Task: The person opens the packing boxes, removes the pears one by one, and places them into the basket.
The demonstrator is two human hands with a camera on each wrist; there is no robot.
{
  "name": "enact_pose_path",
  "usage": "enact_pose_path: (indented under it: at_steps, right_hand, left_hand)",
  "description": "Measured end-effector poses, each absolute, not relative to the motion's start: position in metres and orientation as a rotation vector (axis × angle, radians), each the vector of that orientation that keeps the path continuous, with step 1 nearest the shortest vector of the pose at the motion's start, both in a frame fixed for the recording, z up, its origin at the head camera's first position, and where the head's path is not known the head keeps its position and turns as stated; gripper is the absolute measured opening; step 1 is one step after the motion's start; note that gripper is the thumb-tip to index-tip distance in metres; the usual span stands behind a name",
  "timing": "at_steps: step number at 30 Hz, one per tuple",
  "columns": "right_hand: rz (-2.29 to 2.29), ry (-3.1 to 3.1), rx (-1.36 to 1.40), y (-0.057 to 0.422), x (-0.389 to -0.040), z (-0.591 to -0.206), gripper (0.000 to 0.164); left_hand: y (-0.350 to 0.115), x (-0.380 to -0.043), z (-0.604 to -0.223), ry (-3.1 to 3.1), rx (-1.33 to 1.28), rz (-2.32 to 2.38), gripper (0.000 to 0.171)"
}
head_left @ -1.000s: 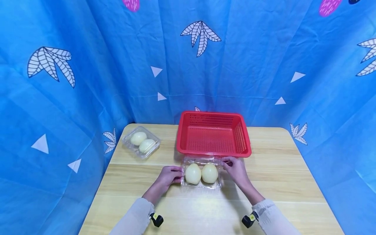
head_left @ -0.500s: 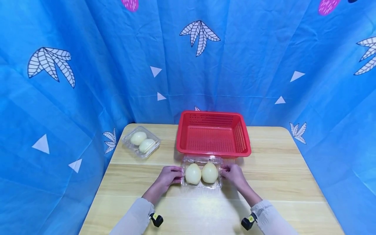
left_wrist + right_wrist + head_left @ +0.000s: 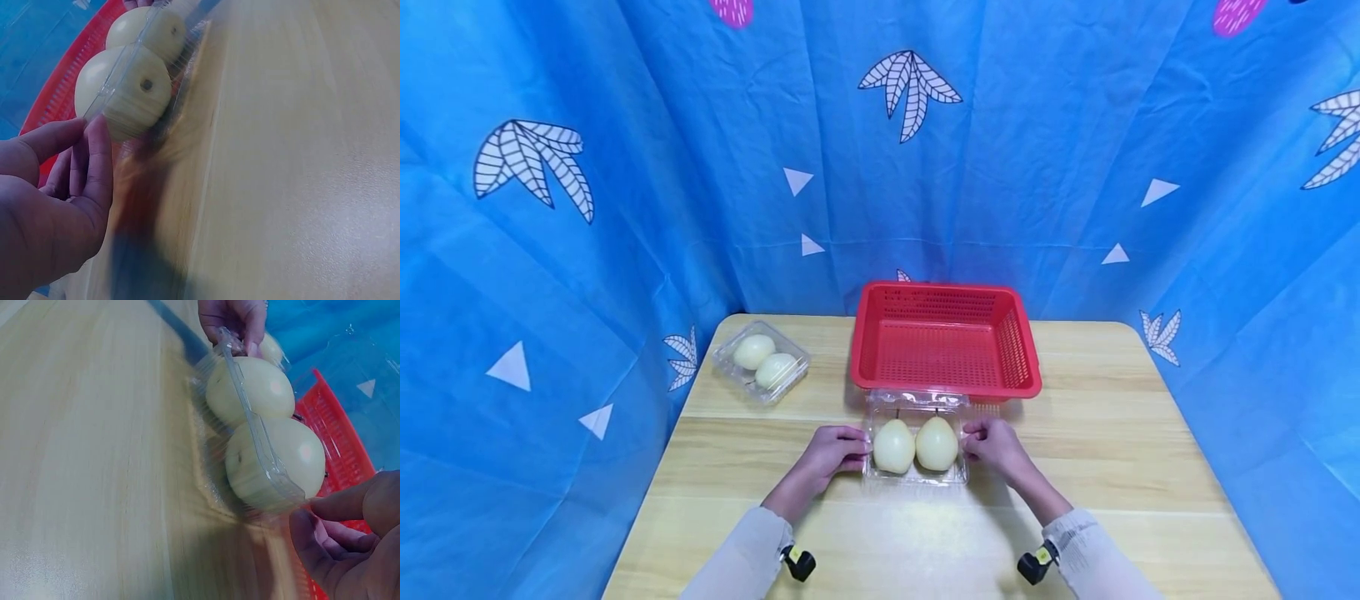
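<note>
A clear plastic clamshell box (image 3: 917, 479) holds two pale yellow pears (image 3: 893, 447), their stems pointing away from me. Its lid (image 3: 917, 398) stands open at the far side, against the front of the red basket. My left hand (image 3: 835, 450) pinches the box's left rim between thumb and fingers, seen closely in the left wrist view. On the opposite side, my right hand (image 3: 994, 446) pinches the right rim; the right wrist view shows its thumb and forefinger meeting at the box's corner. A shadow lies beneath the box in both wrist views.
Behind the box stands a red perforated plastic basket (image 3: 947, 392) with nothing in it. A second clear box (image 3: 790, 385) with two pears sits at the table's back left. A blue patterned curtain (image 3: 910, 200) surrounds the wooden table (image 3: 1105, 467) at the back and sides.
My right hand has moved from the lid's right corner down to the box's right rim. The box has tipped slightly, so the pear stems show more. My left hand keeps its hold.
</note>
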State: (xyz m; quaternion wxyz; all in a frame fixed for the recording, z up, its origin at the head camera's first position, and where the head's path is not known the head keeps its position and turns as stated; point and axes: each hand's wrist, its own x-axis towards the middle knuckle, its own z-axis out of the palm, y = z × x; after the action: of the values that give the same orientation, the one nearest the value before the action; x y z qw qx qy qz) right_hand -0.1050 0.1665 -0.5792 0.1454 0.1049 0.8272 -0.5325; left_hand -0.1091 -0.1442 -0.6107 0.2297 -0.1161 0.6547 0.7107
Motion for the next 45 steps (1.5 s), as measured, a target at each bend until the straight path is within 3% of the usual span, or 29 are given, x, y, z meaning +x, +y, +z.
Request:
enact_pose_path:
  at_steps: [24, 35, 45]
  right_hand:
    - [-1.220, 2.726, 0.121, 0.164, -0.101, -0.573, 0.023]
    - [-1.232, 2.794, -0.014, 0.153, -0.097, -0.565, 0.036]
    - [-1.193, 2.800, -0.141, 0.139, -0.098, -0.562, 0.038]
  left_hand:
    - [-0.144, -0.105, -0.607, 1.803, -0.290, 1.939, 0.031]
    - [-0.144, -0.103, -0.605, 1.808, -0.297, 1.946, 0.033]
    - [-0.142, -0.103, -0.605, 1.820, -0.311, 1.942, 0.035]
